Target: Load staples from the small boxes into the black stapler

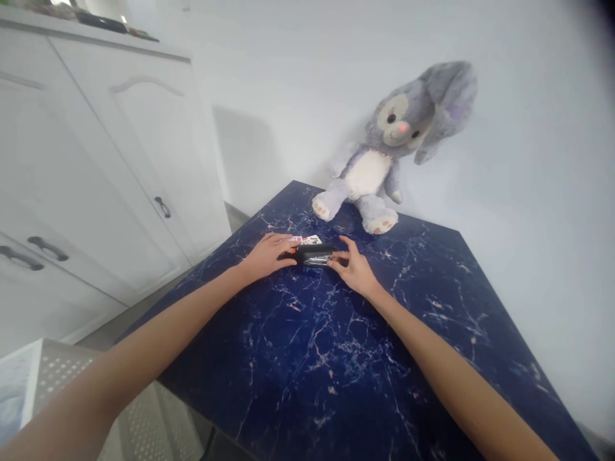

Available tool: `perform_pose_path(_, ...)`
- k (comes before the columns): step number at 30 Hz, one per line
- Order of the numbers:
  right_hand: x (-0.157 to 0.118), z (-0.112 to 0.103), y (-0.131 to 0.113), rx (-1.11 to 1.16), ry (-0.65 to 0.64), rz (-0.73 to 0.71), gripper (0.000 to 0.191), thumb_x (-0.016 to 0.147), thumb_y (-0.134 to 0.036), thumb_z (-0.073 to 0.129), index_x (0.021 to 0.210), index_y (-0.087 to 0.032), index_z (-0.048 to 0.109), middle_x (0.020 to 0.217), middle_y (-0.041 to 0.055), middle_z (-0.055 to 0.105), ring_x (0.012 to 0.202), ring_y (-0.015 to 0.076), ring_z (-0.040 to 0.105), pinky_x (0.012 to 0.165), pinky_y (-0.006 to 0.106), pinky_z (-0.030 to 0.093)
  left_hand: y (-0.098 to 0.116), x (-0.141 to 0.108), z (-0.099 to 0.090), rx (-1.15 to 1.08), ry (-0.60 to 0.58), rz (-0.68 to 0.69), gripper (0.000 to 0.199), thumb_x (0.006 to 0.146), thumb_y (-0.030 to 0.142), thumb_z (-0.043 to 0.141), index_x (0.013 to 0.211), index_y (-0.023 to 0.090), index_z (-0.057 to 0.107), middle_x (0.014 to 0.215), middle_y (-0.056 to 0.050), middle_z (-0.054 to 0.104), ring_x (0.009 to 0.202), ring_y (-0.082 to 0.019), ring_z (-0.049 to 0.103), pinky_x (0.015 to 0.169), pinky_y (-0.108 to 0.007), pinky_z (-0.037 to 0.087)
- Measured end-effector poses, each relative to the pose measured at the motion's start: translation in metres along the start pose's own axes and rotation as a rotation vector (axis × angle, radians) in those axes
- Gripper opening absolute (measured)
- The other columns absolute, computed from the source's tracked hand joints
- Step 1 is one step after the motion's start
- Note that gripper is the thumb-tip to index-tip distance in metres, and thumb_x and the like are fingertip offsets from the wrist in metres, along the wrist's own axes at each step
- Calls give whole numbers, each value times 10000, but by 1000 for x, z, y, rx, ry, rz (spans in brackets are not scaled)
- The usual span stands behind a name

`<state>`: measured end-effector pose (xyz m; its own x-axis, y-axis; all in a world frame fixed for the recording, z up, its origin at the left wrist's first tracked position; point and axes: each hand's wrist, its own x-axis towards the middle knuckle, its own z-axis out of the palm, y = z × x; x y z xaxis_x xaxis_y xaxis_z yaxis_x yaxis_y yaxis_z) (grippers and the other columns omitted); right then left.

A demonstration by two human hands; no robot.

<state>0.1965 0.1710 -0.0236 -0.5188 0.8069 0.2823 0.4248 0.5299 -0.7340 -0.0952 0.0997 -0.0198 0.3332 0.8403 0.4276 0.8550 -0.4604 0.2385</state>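
Blue marble tabletop (307,384): black stapler (312,255) near far edge, my left hand (266,257) and right hand (353,270) pinching its ends narrowly; uneven pressure could skid it into the cards (305,240) just behind.

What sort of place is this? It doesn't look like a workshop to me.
It looks like a room in someone's home, perhaps a kitchen or dining corner: there are white panelled cupboards, a grey plush bunny by the wall, and a blue marble-patterned table.
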Motion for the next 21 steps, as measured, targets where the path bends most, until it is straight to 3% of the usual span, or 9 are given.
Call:
perform_pose_path(2, 5, -2, 2, -37, -20, -74, 594, 860, -379, 690, 1392, -249, 459, 1135, 70, 705, 922, 226, 685, 874, 387, 546, 1, 0, -1, -8, 0, 17, 545, 932, 522, 598, 1402, 250, 555, 1405, -97, 600, 1345, -283, 493, 1137, -468, 350)
perform_pose_path(4, 11, -4, 3, -132, -45, -167, 263, 898, -404, 649, 1086, -220, 647, 1050, 72, 684, 876, 213, 657, 807, 347, 536, 3, 0, -2, -12, 7, 37, 568, 929, 511, 604, 1426, 247, 525, 1461, -96, 552, 1404, -296, 423, 1159, -478, 331)
perform_pose_path(5, 13, -5, 3, -188, -65, -210, 204, 925, -408, 616, 924, -209, 660, 974, 67, 671, 837, 204, 641, 777, 332, 522, 4, 0, -3, -8, 9, 45, 588, 930, 509, 603, 1447, 249, 498, 1508, -92, 504, 1440, -304, 371, 1175, -488, 311)
perform_pose_path(7, 15, -6, 1, -273, -106, -275, 276, 963, -396, 566, 772, -202, 611, 856, 46, 633, 765, 186, 609, 734, 312, 491, 6, -1, -5, 15, 2, 55, 629, 931, 518, 594, 1483, 254, 447, 1578, -78, 415, 1486, -317, 281, 1199, -509, 270)
perform_pose_path(13, 11, -8, -2, -338, -111, -352, 255, 997, -357, 515, 800, -203, 561, 823, 44, 603, 743, 191, 578, 724, 307, 462, 10, 7, -6, 92, -82, 105, 773, 916, 631, 538, 1560, 262, 322, 1606, -81, 366, 1511, -324, 230, 1220, -522, 215)
perform_pose_path(21, 11, -5, 2, -352, -129, -380, 255, 1013, -387, 460, 896, -204, 593, 905, 92, 620, 833, 230, 581, 796, 351, 483, 11, 14, -4, 26, -96, 124, 567, 1024, 464, 405, 1559, 288, 337, 1569, -52, 433, 1527, -287, 213, 1223, -517, 229)
